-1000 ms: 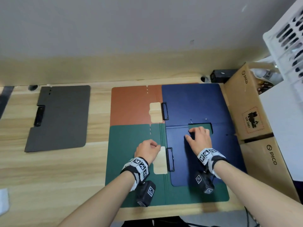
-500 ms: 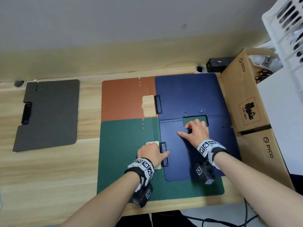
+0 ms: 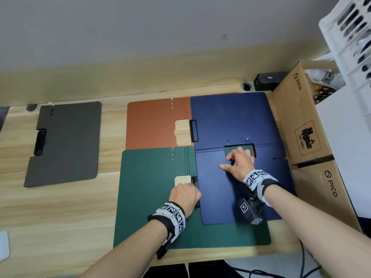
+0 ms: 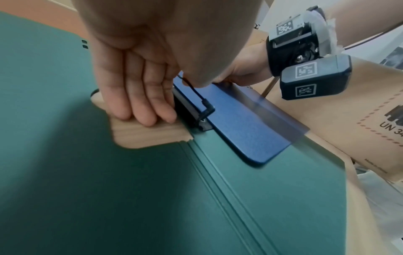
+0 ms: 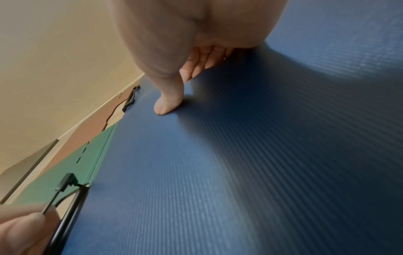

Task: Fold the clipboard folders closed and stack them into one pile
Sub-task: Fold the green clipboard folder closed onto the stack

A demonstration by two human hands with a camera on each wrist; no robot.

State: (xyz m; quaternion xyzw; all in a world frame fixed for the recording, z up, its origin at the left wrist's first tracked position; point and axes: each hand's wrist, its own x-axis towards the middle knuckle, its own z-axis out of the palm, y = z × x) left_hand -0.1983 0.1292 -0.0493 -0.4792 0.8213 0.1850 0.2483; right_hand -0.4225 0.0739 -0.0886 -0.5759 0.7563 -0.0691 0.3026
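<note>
An open blue folder [image 3: 230, 117] lies over the right halves of an open orange folder [image 3: 156, 123] and an open green folder [image 3: 152, 197]. A closed grey folder [image 3: 62, 141] lies apart at the far left. My left hand [image 3: 184, 194] is at the blue folder's left edge. Its fingers [image 4: 139, 103] stand on the bare table in the green cover's cutout, and the thumb lies on the black clip [image 4: 196, 112]. My right hand [image 3: 239, 163] rests on the blue near flap, with its fingers curled over the cutout edge and its thumb [image 5: 167, 101] pressed flat.
Two cardboard boxes [image 3: 301, 125] stand against the folders' right side, with a white plastic crate [image 3: 351, 37] above them. A small black device [image 3: 267, 81] sits at the back by the wall. The green folder reaches almost to the table's front edge [image 3: 200, 257].
My left hand has moved right, from the green cover to the blue folder's clip edge. The right hand has stayed at the cutout, with its thumb now spread to the left.
</note>
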